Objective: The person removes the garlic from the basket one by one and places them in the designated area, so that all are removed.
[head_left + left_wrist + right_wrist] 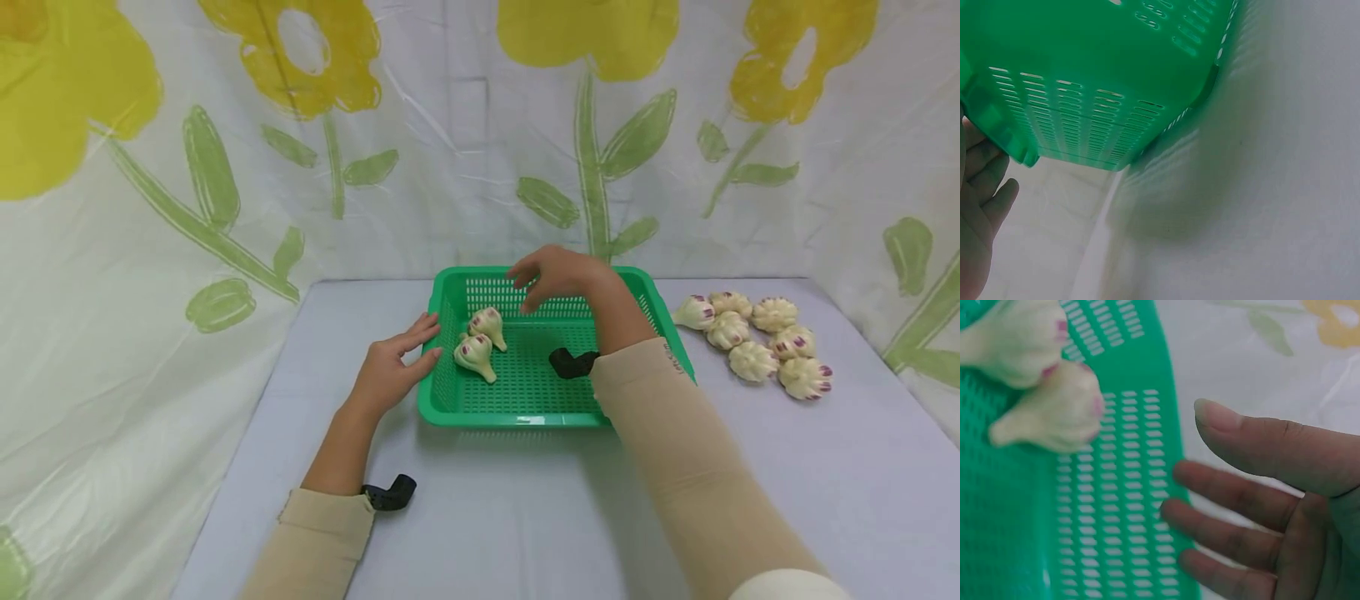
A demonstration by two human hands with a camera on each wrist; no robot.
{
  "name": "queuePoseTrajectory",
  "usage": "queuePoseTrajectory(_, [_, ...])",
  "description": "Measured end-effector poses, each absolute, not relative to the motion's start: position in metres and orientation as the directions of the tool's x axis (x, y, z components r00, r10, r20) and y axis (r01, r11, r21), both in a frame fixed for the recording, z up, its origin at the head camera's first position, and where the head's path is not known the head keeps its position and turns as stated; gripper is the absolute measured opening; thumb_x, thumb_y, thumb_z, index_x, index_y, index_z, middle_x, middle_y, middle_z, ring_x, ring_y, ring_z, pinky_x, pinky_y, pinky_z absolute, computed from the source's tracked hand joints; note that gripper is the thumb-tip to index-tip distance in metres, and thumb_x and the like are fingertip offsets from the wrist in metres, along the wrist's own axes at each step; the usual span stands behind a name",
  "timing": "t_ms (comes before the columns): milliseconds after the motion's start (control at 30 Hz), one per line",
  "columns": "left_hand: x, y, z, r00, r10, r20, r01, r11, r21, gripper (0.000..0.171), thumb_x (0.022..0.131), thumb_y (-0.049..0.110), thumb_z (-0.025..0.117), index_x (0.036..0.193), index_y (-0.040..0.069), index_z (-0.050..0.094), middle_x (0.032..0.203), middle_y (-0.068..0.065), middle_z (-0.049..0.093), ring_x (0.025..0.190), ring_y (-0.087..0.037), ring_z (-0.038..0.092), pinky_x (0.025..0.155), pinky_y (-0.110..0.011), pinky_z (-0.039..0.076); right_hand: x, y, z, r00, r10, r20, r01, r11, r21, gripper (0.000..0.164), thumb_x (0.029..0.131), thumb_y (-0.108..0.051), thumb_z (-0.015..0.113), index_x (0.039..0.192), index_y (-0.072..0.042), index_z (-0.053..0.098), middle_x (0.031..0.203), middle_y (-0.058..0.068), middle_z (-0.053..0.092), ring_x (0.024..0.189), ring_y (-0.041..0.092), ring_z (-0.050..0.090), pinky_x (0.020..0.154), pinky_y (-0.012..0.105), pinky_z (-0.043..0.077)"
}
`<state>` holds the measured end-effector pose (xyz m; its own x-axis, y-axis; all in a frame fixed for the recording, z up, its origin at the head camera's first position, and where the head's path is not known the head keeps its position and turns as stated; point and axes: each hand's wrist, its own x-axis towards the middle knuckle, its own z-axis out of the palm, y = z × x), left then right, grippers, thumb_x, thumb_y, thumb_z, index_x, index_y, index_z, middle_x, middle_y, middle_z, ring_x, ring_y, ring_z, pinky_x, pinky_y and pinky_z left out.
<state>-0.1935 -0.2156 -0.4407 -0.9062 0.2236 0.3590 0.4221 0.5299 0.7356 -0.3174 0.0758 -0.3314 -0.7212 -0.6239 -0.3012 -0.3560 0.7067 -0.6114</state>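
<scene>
A green plastic basket [480, 418] with slotted walls stands on the table. Inside it, towards the left wall, lie garlic bulbs with purple marks: one garlic bulb [474, 353] in front, another garlic bulb [486, 323] behind it, perhaps part of a third between them. At the basket's left rim is my left hand [386, 371], its fingers extended against the edge; in the left wrist view the fingers [988, 178] lie along the rim's outside. Over the back of the basket hovers my right hand [562, 273], holding nothing, fingers loosely bent and thumb apart, left of the garlic's far wall.
Several more garlic bulbs [752, 362] lie grouped on the table right of the basket. A white cloth [450, 533] covers the table. Behind it hangs a flower-printed curtain [465, 167].
</scene>
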Motion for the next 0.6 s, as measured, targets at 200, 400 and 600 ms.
queuePoseTrajectory(200, [-0.193,-0.214,-0.442,-0.909,0.222,0.354,0.417,0.523,0.743,0.042,0.095,0.022,0.067,0.133,0.006,0.062,0.146,0.001,0.052,0.140,-0.016,0.043,0.110,-0.044,0.041,-0.325,0.057,-0.351,-0.720,-0.562,-0.407,-0.282,0.773,-0.568,0.066,0.089,-0.033,0.074,0.144,-0.006,0.050,0.144,0.017,0.052,0.127,0.034,0.054,0.102,0.046,0.049])
queuePoseTrajectory(400, [-0.194,-0.214,-0.442,-0.903,0.224,0.366,0.428,0.521,0.738,0.043,0.094,0.022,0.068,0.133,0.005,0.062,0.146,0.000,0.052,0.139,-0.017,0.044,0.109,-0.044,0.042,-0.332,0.045,-0.369,-0.721,-0.512,-0.467,-0.201,0.799,-0.566,0.065,0.091,-0.041,0.070,0.142,-0.006,0.052,0.145,0.017,0.051,0.125,0.035,0.057,0.102,0.048,0.049])
queuePoseTrajectory(600, [-0.195,-0.216,-0.442,-0.906,0.217,0.363,0.421,0.527,0.738,0.042,0.095,0.022,0.068,0.134,0.007,0.062,0.146,0.002,0.052,0.139,-0.014,0.043,0.109,-0.041,0.042,-0.338,0.036,-0.386,-0.687,-0.493,-0.533,-0.148,0.814,-0.561,0.072,0.091,-0.050,0.066,0.144,-0.005,0.049,0.145,0.017,0.051,0.127,0.035,0.055,0.104,0.048,0.048])
